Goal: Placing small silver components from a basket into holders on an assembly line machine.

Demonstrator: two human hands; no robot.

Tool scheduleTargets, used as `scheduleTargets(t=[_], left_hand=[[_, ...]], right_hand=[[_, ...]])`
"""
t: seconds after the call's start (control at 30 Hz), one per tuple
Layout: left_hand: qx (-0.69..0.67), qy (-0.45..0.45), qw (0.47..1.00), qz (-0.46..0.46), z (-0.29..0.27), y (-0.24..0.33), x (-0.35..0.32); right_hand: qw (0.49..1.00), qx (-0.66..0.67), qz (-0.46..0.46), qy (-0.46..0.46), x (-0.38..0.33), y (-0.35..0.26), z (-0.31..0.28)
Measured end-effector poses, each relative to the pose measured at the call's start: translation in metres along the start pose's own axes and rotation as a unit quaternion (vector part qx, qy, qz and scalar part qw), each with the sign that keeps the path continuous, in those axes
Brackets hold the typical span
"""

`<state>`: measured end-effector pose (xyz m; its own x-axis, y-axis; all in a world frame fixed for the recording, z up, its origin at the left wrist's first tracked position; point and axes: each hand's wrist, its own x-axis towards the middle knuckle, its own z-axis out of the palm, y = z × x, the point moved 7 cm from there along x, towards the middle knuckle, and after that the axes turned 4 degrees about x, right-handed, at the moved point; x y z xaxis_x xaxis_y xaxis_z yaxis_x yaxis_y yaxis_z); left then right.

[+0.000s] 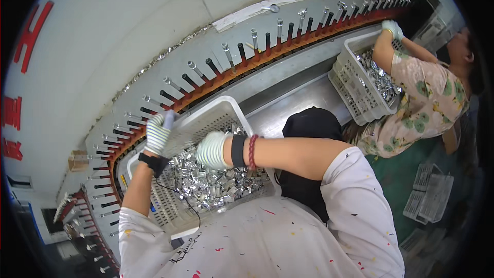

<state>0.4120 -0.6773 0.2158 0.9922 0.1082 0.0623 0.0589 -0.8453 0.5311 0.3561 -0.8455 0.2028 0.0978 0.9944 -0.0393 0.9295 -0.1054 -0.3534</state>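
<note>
Metal pieces (213,189) lie around right hand (212,151), near left hand (159,133); can't tell either grip

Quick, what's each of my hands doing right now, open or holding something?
Left hand: beside the row of posts; grip can't be told.
Right hand: at the shiny metal pieces; fingers hidden, so grip can't be told.

has left arm (138,185) reaching out ahead, pretty straight | points gloved left hand (158,134) forward | has right arm (290,155) bent, crossing way over leftward | holds gloved right hand (212,150) back side up, fingers mostly out of sight tbh
</note>
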Motion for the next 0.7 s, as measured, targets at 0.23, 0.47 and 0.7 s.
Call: scheduleTargets(t=[0.23,0.47,0.7], left_hand=[[0.266,-0.081,0.955,-0.103,0.023,-0.093,-0.005],[0.263,-0.062,0.963,0.025,0.022,-0.115,-0.016],[0.145,-0.085,0.983,-0.070,0.003,-0.149,-0.022]], right_hand=[[0.965,0.061,0.138,0.213,-0.042,0.132,-0.105],[0.667,0.034,0.451,0.592,-0.155,0.246,-0.122],[0.612,0.225,0.551,0.520,-0.120,0.289,-0.097]])
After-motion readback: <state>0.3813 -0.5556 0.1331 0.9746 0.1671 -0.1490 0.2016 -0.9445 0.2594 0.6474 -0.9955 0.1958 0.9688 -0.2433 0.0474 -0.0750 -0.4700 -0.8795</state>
